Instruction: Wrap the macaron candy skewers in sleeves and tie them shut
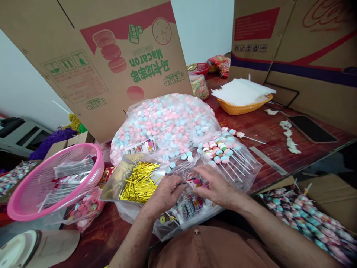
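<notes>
My left hand (166, 192) and my right hand (216, 186) meet low in the middle over a stack of small printed clear bags (189, 203). Their fingers are curled and pinch the top bag (195, 182) between them. Just left of my left hand lies a heap of gold twist ties (139, 181) on clear plastic. Beyond my right hand rest several sticks threaded with pink, white and blue candies (220, 150). Behind them sits a large clear sack of pink and blue round candies (167, 124).
A pink basket (41, 203) with packed bags stands at the left. Cardboard boxes (111, 63) wall the back. An orange tray of white sticks (242, 98) and a dark phone (312, 128) lie at the right. A box of wrapped candy skewers (304, 217) sits lower right.
</notes>
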`<act>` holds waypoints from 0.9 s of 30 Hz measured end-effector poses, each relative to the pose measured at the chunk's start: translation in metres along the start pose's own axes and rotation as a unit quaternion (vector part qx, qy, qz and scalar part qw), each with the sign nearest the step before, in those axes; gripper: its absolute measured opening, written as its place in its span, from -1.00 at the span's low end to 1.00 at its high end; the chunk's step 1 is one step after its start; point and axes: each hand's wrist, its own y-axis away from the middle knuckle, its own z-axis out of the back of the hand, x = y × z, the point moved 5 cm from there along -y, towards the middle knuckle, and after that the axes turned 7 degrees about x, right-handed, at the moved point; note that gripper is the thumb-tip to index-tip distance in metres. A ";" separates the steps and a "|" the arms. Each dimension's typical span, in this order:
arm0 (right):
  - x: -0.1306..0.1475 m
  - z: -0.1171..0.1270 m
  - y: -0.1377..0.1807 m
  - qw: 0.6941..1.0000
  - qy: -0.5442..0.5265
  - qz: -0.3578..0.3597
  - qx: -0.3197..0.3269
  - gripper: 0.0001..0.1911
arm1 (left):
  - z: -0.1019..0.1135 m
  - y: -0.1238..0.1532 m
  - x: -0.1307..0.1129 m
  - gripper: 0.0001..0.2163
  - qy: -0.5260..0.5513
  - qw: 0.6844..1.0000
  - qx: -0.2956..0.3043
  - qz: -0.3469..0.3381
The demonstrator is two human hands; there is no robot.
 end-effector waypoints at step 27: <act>-0.013 0.011 0.021 0.992 -0.111 -0.058 -0.004 -0.75 | -0.046 -0.011 -0.007 -0.80 0.224 0.969 -0.060 0.082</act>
